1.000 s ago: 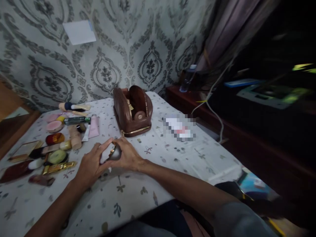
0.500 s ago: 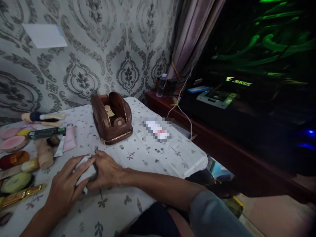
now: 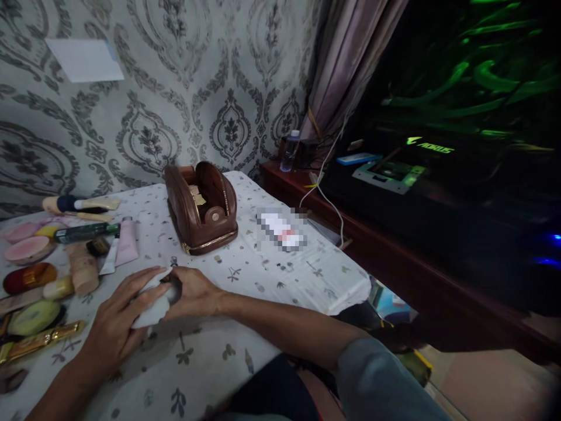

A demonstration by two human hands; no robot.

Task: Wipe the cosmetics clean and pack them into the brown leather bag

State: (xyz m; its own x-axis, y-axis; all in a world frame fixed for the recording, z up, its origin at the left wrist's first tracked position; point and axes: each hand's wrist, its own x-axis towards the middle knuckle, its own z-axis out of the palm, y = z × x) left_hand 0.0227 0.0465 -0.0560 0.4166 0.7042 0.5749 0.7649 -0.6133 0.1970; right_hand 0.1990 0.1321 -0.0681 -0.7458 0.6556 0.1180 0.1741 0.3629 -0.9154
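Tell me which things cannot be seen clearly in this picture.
- Small dark round object, head view: mostly covered by both hands and a white tissue.
- Flat item on the floral tablecloth: pixelated, unreadable.
- Gold tube and the cosmetics near it: cut by the left edge.
- Contents of the open brown leather pouch: too dark and too small to tell.

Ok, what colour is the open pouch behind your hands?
Brown leather pouch with gold zip trim, in the head view.
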